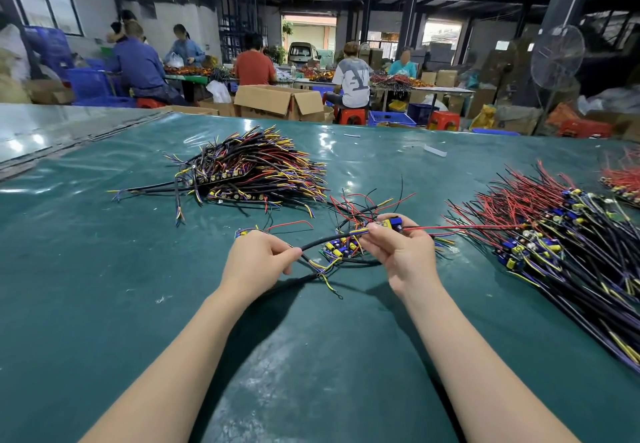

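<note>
Two hands work on one piece. The left hand (258,262) pinches a black sheathed cable (322,241) between thumb and fingertips. The right hand (405,252) pinches the small circuit board with blue and yellow components (393,223) at the cable's other end. Both hands are closed on the same harness, which stretches between them just above the glossy green table (104,286). A thin red wire (467,227) runs from the board out past the right hand toward a large heap of red-and-black wired boards (554,245). The step looks like pulling a single harness free and straightening it, with a small tangle of loose boards and wires (341,248) lying between the hands. The next move probably calls for drawing the red wire clear of the heap without snagging, then laying the piece with the stacked bundle of black, yellow and red leads (252,172) beyond the left hand.
</note>
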`<act>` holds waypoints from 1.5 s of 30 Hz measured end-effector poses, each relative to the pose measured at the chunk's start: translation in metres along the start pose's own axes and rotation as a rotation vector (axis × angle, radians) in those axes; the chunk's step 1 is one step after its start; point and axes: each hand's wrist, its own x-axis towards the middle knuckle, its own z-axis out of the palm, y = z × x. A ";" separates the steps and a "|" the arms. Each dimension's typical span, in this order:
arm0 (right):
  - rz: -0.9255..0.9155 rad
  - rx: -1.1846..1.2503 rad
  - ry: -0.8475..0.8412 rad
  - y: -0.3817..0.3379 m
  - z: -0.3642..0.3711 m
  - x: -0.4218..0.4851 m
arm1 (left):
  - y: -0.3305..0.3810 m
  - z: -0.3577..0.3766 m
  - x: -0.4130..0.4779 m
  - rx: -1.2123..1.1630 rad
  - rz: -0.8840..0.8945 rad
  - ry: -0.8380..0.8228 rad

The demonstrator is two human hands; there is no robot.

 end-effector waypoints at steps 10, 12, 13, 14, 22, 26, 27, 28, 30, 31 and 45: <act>0.091 -0.029 0.027 -0.004 -0.015 0.003 | -0.007 -0.011 0.004 -0.629 -0.324 -0.454; 0.118 0.029 0.051 -0.006 -0.018 0.006 | -0.010 -0.012 0.004 -0.640 -0.338 -0.450; 0.139 0.062 0.053 -0.007 -0.019 0.006 | -0.010 -0.013 0.005 -0.643 -0.327 -0.427; 0.164 0.095 0.051 -0.007 -0.020 0.006 | -0.010 -0.014 0.005 -0.648 -0.314 -0.404; 0.253 0.269 0.113 -0.006 -0.020 0.007 | -0.008 -0.013 0.003 -0.839 -0.307 -0.484; 0.252 0.286 0.128 -0.005 -0.020 0.007 | -0.005 -0.014 0.001 -0.954 -0.256 -0.660; 0.251 0.285 0.130 -0.005 -0.020 0.007 | -0.005 -0.014 0.001 -0.961 -0.261 -0.682; 0.248 0.283 0.133 -0.005 -0.020 0.007 | -0.004 -0.015 0.000 -0.959 -0.269 -0.692; 0.236 0.270 0.142 -0.006 -0.022 0.008 | -0.003 -0.015 0.000 -0.881 -0.264 -0.673; 0.229 0.257 0.149 -0.007 -0.023 0.008 | -0.003 -0.013 0.000 -0.780 -0.231 -0.637; 0.132 0.145 0.201 -0.007 -0.030 0.014 | 0.000 -0.003 0.000 0.069 0.176 -0.333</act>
